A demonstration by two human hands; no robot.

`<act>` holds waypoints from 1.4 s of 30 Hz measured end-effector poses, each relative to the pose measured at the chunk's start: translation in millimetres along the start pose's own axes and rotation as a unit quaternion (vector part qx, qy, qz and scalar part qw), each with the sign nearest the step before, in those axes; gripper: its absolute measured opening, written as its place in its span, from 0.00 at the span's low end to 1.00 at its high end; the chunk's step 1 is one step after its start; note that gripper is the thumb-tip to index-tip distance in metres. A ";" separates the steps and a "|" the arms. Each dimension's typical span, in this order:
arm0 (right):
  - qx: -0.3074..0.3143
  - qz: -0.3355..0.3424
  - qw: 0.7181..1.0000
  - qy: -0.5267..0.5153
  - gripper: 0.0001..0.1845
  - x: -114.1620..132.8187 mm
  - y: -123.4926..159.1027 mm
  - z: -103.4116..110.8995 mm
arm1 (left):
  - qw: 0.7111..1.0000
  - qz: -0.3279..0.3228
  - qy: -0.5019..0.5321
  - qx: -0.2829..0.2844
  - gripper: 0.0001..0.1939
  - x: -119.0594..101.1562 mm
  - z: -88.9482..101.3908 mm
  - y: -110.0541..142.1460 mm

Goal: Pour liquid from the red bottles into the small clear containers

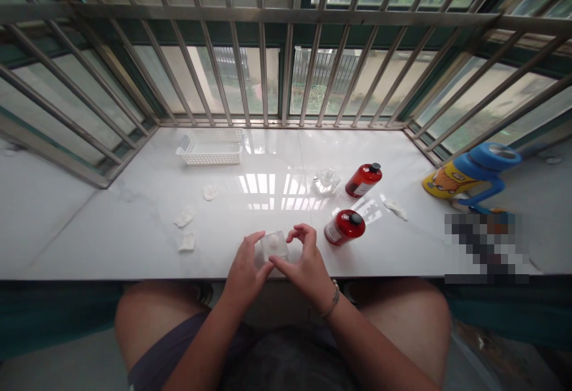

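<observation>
Both hands meet at the near edge of a white marble sill. My left hand and my right hand curl their fingers around a small clear plastic box with something white inside. Just right of my right hand stands a red bottle with a black cap. A second red bottle lies tilted farther back. A clear, crumpled-looking container sits beside that second bottle.
A white plastic basket stands at the back left. Several white pads lie on the left, one more on the right. A blue and yellow toy-like object sits far right. Metal window bars close off the back.
</observation>
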State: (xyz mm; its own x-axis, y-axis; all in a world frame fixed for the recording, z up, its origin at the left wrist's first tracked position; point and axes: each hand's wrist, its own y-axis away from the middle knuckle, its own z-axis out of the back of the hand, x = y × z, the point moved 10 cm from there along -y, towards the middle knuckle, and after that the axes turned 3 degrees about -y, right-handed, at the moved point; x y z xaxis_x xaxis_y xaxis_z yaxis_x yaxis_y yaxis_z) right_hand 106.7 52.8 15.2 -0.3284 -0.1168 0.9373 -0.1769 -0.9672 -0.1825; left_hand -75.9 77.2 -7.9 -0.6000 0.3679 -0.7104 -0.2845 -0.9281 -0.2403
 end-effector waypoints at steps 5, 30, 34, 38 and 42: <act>0.054 0.001 0.998 -0.031 0.43 3.2 -0.3 -12.5 | 1.000 0.006 0.006 0.000 0.32 1.8 -0.3 0.2; 0.008 -0.012 0.999 0.032 0.27 -4.3 -18.4 -13.3 | 1.000 0.008 0.003 -0.009 0.32 -0.6 1.7 -2.1; 0.019 0.034 0.999 0.037 0.33 11.5 -12.5 -7.2 | 1.000 0.021 0.019 -0.004 0.31 3.5 1.1 -1.8; -0.030 0.142 0.981 0.130 0.35 52.8 0.5 36.8 | 0.995 0.046 0.091 0.002 0.32 8.2 -3.0 -2.1; -0.162 0.176 0.930 0.278 0.35 71.4 0.4 104.7 | 0.988 0.065 0.141 0.002 0.32 4.6 -10.5 -10.3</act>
State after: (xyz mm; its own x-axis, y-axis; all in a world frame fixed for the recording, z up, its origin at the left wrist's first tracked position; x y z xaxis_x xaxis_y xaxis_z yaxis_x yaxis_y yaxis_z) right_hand 180.3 20.4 113.1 -0.8324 -0.1912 0.5201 -0.2087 -0.7614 -0.6138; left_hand -67.9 87.8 -15.6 -0.3988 0.2146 -0.8916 -0.2219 -0.9659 -0.1332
